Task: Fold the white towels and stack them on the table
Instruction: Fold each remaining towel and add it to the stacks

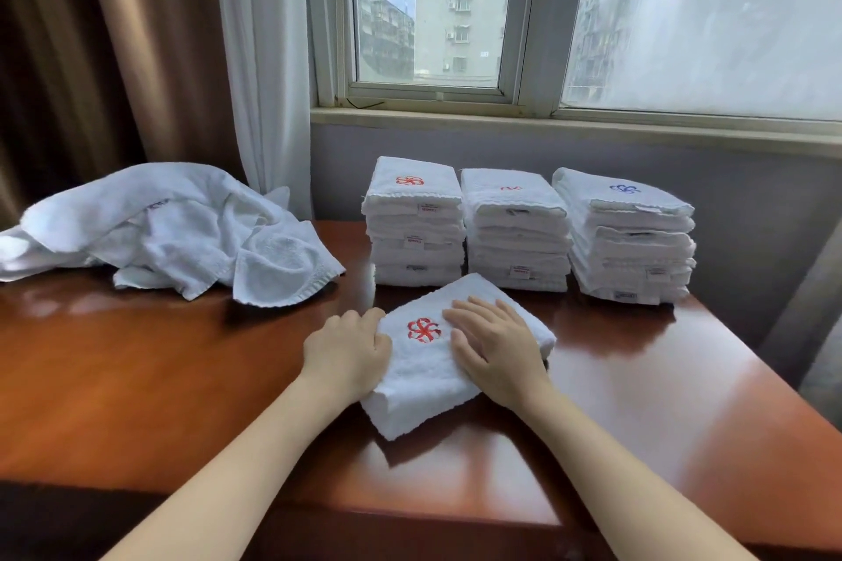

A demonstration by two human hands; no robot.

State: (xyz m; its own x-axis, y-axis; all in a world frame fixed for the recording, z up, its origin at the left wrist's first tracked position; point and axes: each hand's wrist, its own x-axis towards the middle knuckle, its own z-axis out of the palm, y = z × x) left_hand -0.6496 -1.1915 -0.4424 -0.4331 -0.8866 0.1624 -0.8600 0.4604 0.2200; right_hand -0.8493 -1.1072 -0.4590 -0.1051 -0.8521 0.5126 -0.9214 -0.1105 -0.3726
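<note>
The folded towel (pixel 426 371) sits on the desk (pixel 136 378) right under both hands: the left hand (pixel 348 348) curls its fingers round the towel's left edge, gripping it, and the right hand (pixel 494 351) lies flat and relaxed on top. Just beyond the fingertips stand three towel stacks (pixel 517 232); the unfolded heap (pixel 168 223) lies well off past the left hand.
</note>
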